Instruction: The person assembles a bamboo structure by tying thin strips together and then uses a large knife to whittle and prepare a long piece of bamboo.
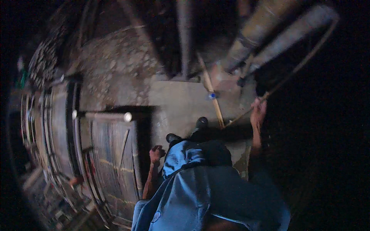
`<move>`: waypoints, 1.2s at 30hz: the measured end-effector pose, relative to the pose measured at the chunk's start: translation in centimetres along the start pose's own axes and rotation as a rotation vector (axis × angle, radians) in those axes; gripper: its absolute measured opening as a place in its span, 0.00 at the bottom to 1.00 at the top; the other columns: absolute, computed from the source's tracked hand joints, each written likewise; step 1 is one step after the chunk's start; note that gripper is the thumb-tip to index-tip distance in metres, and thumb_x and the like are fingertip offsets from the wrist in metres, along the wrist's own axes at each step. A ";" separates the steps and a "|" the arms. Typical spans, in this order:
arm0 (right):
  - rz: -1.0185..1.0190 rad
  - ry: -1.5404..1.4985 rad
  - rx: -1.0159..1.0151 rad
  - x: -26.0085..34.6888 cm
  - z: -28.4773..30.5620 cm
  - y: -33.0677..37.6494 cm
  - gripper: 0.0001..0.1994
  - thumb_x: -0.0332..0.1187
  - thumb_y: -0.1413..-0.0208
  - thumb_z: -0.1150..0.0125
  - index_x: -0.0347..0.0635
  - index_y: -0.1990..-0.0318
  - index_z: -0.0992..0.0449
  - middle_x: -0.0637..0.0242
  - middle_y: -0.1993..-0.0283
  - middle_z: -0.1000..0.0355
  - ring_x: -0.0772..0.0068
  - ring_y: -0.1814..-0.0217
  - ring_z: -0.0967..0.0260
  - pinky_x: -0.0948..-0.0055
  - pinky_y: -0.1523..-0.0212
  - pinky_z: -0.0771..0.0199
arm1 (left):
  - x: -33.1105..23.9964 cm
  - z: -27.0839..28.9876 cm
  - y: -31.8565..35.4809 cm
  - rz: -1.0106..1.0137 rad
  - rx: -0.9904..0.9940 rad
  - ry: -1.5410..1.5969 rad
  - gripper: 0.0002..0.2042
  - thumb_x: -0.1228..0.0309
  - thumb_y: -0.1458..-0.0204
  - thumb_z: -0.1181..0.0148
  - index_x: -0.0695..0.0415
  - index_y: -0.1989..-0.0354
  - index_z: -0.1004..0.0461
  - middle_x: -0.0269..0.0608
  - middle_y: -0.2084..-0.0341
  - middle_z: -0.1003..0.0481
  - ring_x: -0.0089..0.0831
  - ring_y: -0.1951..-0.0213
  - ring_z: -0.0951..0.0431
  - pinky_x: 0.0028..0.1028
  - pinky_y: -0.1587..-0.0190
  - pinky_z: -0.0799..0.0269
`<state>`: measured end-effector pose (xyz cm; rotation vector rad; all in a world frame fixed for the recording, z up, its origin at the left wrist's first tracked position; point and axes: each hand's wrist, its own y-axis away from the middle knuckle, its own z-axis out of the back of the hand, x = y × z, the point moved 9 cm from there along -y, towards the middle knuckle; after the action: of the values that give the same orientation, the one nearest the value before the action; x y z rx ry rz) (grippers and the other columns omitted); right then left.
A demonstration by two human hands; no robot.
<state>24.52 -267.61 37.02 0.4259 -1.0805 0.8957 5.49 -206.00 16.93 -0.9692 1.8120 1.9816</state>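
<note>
A long, thin, curved brown stick [302, 65] is held in the right hand [259, 109], at the right of the lit floor. The fingers are closed around the stick, though their exact placement is blurred. From the hand, one part of the stick is directed up and rightward into the dark, the other down and leftward toward the floor. The left hand [156, 153] is held low beside a blue cloth garment [189, 188]; its fingers appear bent, but whether anything is held in them cannot be told.

To the left of this hand, a low bamboo frame with a dark slatted top [106, 144] is seen. On the pale grey floor slab [169, 96], two dark shoes [202, 122] are placed ahead of the garment. A narrow, flat, yellowish slat [218, 109], marked by a small blue object [211, 95], is seen near the lower end of the stick; whether the two are touching cannot be told. Beyond are shown a thick yellowish bamboo pole [256, 29], a grey post [185, 38] and stony brown ground [119, 69].
</note>
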 end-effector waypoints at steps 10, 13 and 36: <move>0.213 -0.105 0.653 15.0 -15.8 18.5 0.14 0.34 0.39 0.41 0.34 0.51 0.28 0.61 0.58 0.27 0.68 0.55 0.30 0.68 0.50 0.31 | 8.1 11.6 6.7 0.113 -0.302 -0.053 0.12 0.66 0.47 0.38 0.60 0.60 0.20 0.37 0.76 0.21 0.27 0.74 0.23 0.28 0.70 0.29; 0.281 0.042 0.823 17.7 -20.5 21.8 0.16 0.35 0.39 0.40 0.32 0.51 0.28 0.52 0.52 0.26 0.59 0.49 0.29 0.64 0.48 0.31 | 6.2 12.4 8.8 0.111 -0.351 0.066 0.10 0.68 0.47 0.39 0.62 0.62 0.21 0.38 0.76 0.21 0.27 0.77 0.25 0.28 0.72 0.30; 0.508 0.282 0.858 19.4 -48.3 15.9 0.26 0.49 0.40 0.39 0.35 0.46 0.29 0.55 0.61 0.23 0.57 0.68 0.25 0.61 0.62 0.26 | -4.7 20.4 -7.2 0.054 -0.404 0.632 0.06 0.71 0.46 0.40 0.57 0.71 0.29 0.37 0.82 0.28 0.26 0.81 0.27 0.27 0.78 0.32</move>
<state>43.02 -216.75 31.29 0.7118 -0.4959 1.8215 7.63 -184.12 14.06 -1.8600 1.7412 2.3005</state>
